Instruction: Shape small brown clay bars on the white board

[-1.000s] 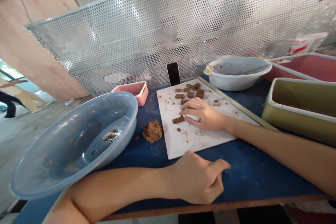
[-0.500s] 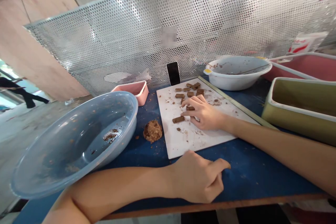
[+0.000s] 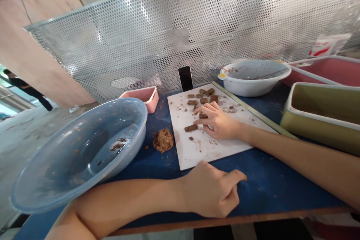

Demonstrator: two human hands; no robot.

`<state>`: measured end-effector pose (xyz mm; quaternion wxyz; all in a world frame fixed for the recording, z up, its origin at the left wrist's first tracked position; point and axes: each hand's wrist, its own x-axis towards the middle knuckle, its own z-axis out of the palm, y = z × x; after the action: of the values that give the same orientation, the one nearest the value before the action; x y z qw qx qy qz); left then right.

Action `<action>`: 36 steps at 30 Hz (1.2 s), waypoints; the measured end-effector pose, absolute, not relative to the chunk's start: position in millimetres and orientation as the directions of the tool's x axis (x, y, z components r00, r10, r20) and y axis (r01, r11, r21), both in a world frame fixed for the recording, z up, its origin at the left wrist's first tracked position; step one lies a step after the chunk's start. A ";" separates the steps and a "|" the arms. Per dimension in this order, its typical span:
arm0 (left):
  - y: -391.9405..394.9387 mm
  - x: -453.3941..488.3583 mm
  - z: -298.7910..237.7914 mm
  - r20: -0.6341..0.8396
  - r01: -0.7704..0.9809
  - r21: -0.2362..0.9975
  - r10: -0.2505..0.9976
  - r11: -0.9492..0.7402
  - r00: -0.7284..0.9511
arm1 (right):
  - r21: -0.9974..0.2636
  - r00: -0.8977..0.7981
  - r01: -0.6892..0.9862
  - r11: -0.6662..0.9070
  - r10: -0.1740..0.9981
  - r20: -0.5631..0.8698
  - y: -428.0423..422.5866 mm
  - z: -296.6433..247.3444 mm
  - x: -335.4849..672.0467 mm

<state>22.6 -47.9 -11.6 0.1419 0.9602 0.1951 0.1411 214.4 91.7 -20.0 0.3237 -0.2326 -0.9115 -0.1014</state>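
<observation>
My right hand point(image 3: 221, 122) rests on a white board point(image 3: 185, 153), its fingers bent and apart over a small brown piece point(image 3: 203, 116). Another short brown log point(image 3: 191, 128) lies by its fingertips, and I cannot tell whether they touch. Several more brown pieces point(image 3: 192, 102) are spread over the upper half of the board, among crumbs. At the table's front edge lies my left hand point(image 3: 210, 191), loosely curled with one digit sticking out to the right; nothing shows in it. A rough brown lump point(image 3: 163, 140) sits on the blue tabletop, beside the board's left edge.
A large blue basin point(image 3: 75, 157) stands left, with a pink box point(image 3: 152, 101) behind it. A phone point(image 3: 185, 78) leans on the perforated metal panel point(image 3: 135, 45). To the right are a white basin point(image 3: 253, 84), an olive trough point(image 3: 323, 114) and a pale strip point(image 3: 253, 110).
Both hands and the brown pieces stay where they were. In the far left background, a person in dark clothes shows more of the body than before.
</observation>
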 end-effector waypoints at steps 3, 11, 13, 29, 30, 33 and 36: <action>-48.1 22.6 -11.5 0.209 0.337 0.335 0.418 -0.880 0.884 | 0.021 -0.683 0.487 0.873 0.365 0.633 91.7 -19.4 214.2; -49.1 23.8 -10.1 0.196 0.344 0.336 0.422 -0.877 0.885 | -0.008 -0.684 0.480 0.877 0.381 0.622 90.9 -17.5 213.7; -48.8 23.6 -10.2 0.204 0.340 0.332 0.418 -0.880 0.885 | -0.011 -0.680 0.480 0.877 0.380 0.627 91.2 -18.0 213.7; -49.4 23.3 -12.8 0.228 0.331 0.336 0.417 -0.882 0.880 | 0.018 -0.667 0.501 0.865 0.373 0.646 90.1 -19.0 213.8; -49.5 23.3 -13.1 0.229 0.332 0.333 0.417 -0.883 0.880 | 0.019 -0.669 0.500 0.866 0.372 0.643 90.3 -19.0 213.8; -49.6 23.0 -13.7 0.228 0.337 0.326 0.419 -0.883 0.879 | 0.022 -0.674 0.495 0.869 0.368 0.641 90.9 -19.0 213.7; -49.4 22.7 -13.8 0.226 0.338 0.332 0.422 -0.881 0.878 | 0.011 -0.673 0.486 0.874 0.367 0.642 91.5 -19.5 213.9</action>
<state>22.7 -49.4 -13.8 0.1428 0.9585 0.1982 0.1473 213.9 91.5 -19.5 0.3293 -0.2342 -0.9102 -0.0906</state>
